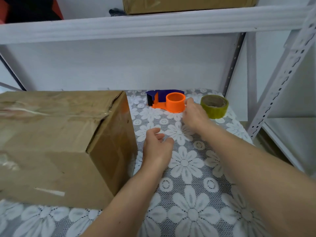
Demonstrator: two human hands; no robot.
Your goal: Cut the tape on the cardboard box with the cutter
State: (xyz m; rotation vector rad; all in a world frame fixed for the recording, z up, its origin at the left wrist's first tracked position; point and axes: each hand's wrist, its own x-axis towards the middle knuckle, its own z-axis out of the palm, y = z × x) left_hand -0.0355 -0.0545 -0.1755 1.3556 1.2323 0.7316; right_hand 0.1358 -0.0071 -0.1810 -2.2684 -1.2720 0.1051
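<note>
Down on the flowered lace cloth (188, 168) sits the cardboard box (59, 142), filling the left side of the shelf. Its flaps are shut, so what is inside cannot be seen; clear tape (25, 111) runs along the top seam, crinkled and glossy, and the flap edge near the right corner has lifted a little. The box's long axis runs left to right across the view, with one short end facing right toward the hands.

Behind and to the right of the box stands the cutter (166, 100), an orange and dark blue tape dispenser with an open orange ring that holds no roll. It lies with its long axis left to right, the dark toothed end pointing left toward the box and the ring to the right. Just right of it a yellowish tape roll (214, 106) lies flat, its cardboard core facing up.

The right hand (195, 115) is at the ring's right side, fingertips at or touching its wall, not closed round it. The left hand (157, 144) hovers just beside the box's right end, fingers loosely curled and apart, holding nothing.

On the shelf above rests another brown carton (188, 4).
</note>
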